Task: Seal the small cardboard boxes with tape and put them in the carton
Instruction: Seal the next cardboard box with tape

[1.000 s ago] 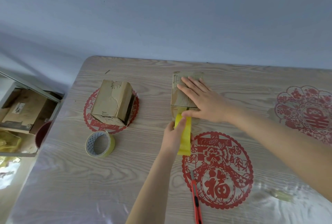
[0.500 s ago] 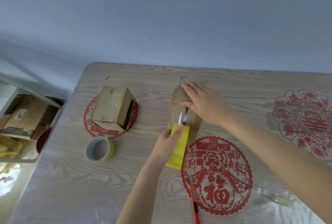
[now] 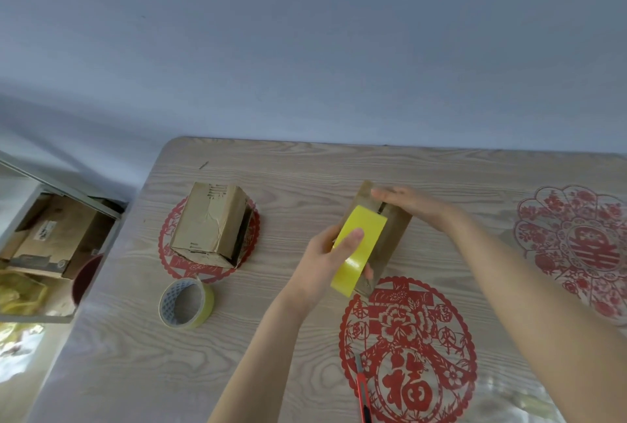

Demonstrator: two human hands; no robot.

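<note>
Wood-grain table (image 3: pixel 271 354), seen from above. Small cardboard box (image 3: pixel 390 239) at its middle. Far left of that box, off the table, an open carton (image 3: pixel 51 236). Nearer left, a second box (image 3: pixel 210 222). On the far end, right hand (image 3: pixel 410 202) flat, fingers straight, pressing flaps. At the near end, left hand (image 3: pixel 325 260) pinching a yellow tape strip (image 3: pixel 359 246). Probably light, thin-walled, easily dented; best gripped by opposite sides. Lower left, tape roll (image 3: pixel 186 302); nearest the viewer, red knife (image 3: pixel 363 392).
</note>
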